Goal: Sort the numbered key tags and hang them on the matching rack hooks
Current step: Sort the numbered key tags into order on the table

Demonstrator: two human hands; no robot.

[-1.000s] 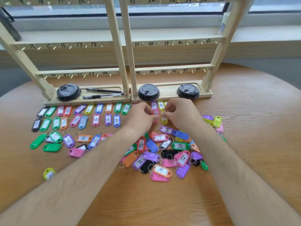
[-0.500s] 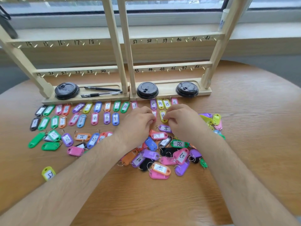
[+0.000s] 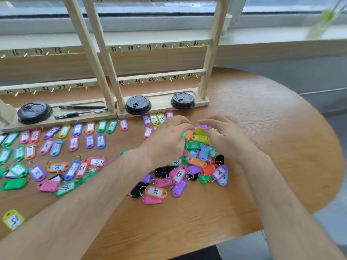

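Holding both hands low over the far end of the loose pile of key tags [image 3: 178,173] on the round wooden table [image 3: 272,128]. Curling the left hand [image 3: 167,141] down onto the pile, fingers bending over toward a yellow tag [image 3: 201,131]. Thumb and fingertips hiding behind the knuckles, plus motion blur, so can't tell whether pinching anything. Holding the right hand [image 3: 230,139] just opposite, with only a narrow gap between the two. Fingers arching loosely and spreading, thumb side touching that same yellow tag, gripping nothing visibly. Seeing sorted tags [image 3: 89,141] lying flat in numbered rows left of the pile, just in front of the rack [image 3: 161,78]. Rack standing at the table's far side, rails numbered 37 to 48 in view. Also showing black lids [image 3: 138,105] and two pens [image 3: 82,107] sitting in its base tray.
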